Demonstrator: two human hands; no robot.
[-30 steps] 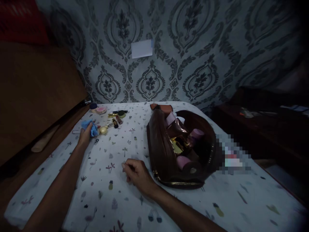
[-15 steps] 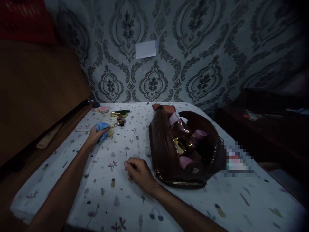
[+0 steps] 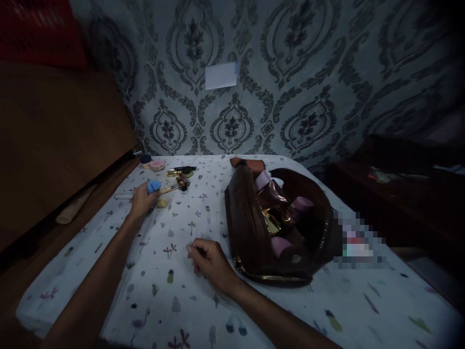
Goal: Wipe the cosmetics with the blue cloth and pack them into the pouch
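Note:
My left hand is closed on a crumpled blue cloth, at the left side of the bed-like surface. By its fingertips lies a makeup brush with a light handle, whose end the hand partly covers. A small round yellowish item sits just right of the hand. Small dark cosmetic tubes lie beyond the brush. My right hand rests on the sheet with curled fingers and no visible object in them. Beside it stands an unzipped brown bag filled with pink and gold cosmetics.
Farther back are a dark-lidded jar, a pink round compact and a gold tube. An orange-brown pouch lies behind the bag. Left stands a brown board; a patterned wall closes the back.
My left hand has drawn slightly left, and the blue cloth is bunched smaller in it. More of the round yellowish item shows. My right hand stays put.

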